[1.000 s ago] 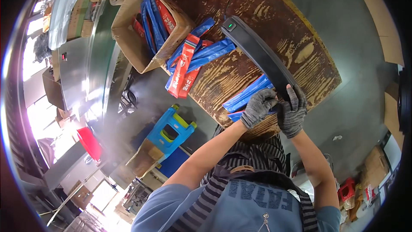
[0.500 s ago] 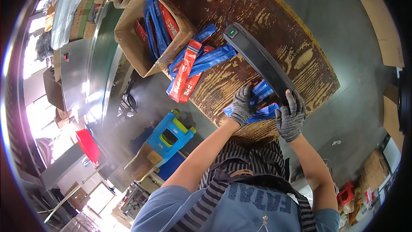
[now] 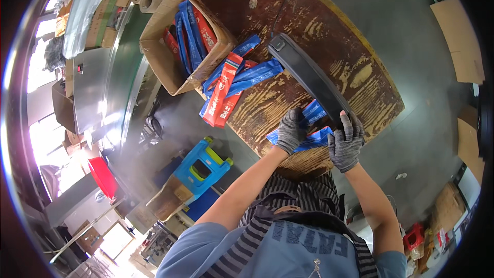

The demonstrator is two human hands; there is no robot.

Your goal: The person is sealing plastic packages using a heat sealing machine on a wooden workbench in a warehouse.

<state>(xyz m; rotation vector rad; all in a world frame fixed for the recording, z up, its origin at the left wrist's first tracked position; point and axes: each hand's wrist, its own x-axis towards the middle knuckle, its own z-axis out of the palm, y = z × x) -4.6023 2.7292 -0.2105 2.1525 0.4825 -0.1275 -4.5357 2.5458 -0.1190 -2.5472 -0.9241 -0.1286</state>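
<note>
On the worn brown wooden table (image 3: 355, 74), a long black bar-shaped device (image 3: 310, 75) slants from far left to near right, barring any low sideways path. To its right, bare wood leaves room for a hand. At its near end, the right hand in a grey knitted glove (image 3: 347, 144) blocks access. Left of it, an open gap lies between the left hand in a matching glove (image 3: 292, 131) and the loose heap of flat red and blue packets (image 3: 223, 90). The open brown cardboard box (image 3: 154, 54) obstructs the far left.
</note>
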